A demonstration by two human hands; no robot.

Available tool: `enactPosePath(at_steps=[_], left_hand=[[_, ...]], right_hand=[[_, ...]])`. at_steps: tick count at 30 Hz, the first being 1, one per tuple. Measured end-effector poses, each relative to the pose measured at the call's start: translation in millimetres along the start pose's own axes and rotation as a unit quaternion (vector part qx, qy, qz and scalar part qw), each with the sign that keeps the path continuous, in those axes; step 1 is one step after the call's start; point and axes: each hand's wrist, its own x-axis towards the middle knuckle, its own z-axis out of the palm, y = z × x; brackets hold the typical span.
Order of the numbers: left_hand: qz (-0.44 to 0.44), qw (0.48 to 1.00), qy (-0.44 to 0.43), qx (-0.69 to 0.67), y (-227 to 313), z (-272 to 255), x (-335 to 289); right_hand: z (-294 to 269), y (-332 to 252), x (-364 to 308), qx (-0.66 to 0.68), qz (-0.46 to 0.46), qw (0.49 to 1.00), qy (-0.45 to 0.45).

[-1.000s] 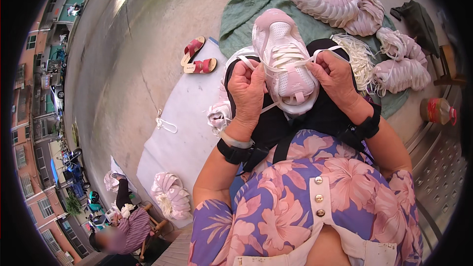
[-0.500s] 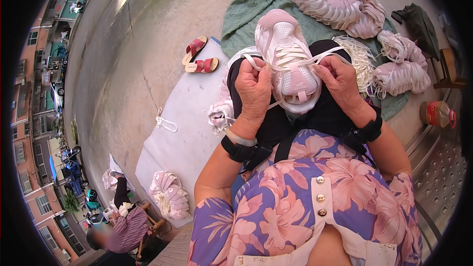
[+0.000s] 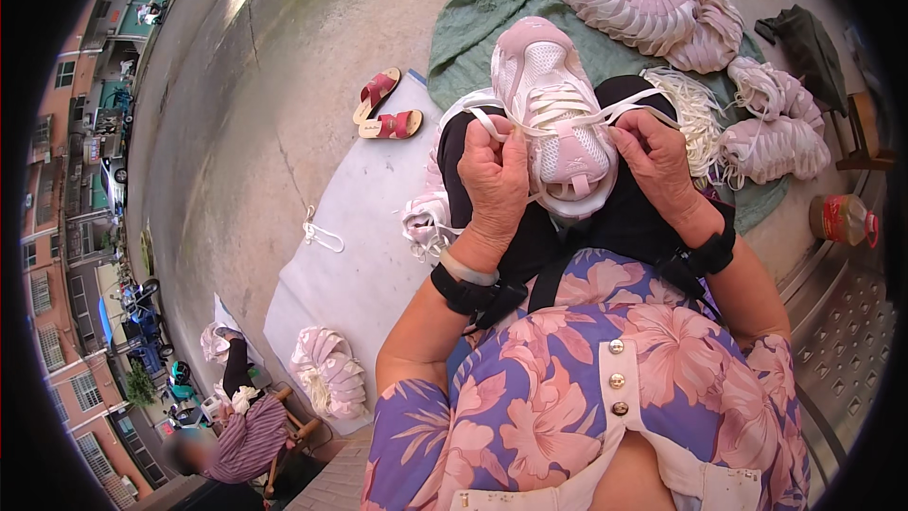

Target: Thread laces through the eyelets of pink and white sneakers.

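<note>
A pale pink sneaker (image 3: 558, 104) lies toe-away on my lap, over black trousers. White shoelace (image 3: 544, 109) runs through its eyelets and out to both sides. My left hand (image 3: 494, 180) pinches the left end of the lace beside the shoe's left edge. On the other side, my right hand (image 3: 657, 161) pinches the right end of the lace. Both wrists wear black straps. A bundle of loose white laces (image 3: 695, 114) rests just past my right hand.
Piles of pink shoes (image 3: 653, 5) lie on a green cloth (image 3: 501, 0) ahead, more (image 3: 771, 132) at right. Red sandals (image 3: 383, 109) sit on the concrete. A white sheet (image 3: 359, 255) at left holds another shoe pile (image 3: 326, 369). A seated person (image 3: 241, 416) is lower left. A jar (image 3: 842, 220) stands at right.
Both hands have shifted slightly along the lace ends, pulling them out sideways; the shoe stays on my lap.
</note>
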Motion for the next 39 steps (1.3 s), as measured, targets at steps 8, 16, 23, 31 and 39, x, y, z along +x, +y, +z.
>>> enactPosePath(at_steps=[8,16,23,31,39], left_hand=[[-0.052,0.998,-0.014,-0.019,5,3,3],[0.079,0.985,-0.036,0.151,3,0,11],[0.012,0.99,-0.005,0.14,23,-14,-3],[0.205,0.929,-0.065,0.301,15,-12,-13],[0.176,0.938,-0.064,0.291,8,-14,-16]], right_hand=[[-2,2,-3,-0.011,0.003,1.0,-0.006],[2,-2,-3,0.021,0.016,1.0,0.001],[-1,-19,5,-0.063,-0.099,0.992,0.051],[31,-45,18,-0.201,-0.245,0.947,-0.05],[45,-40,24,-0.228,-0.253,0.938,-0.071]])
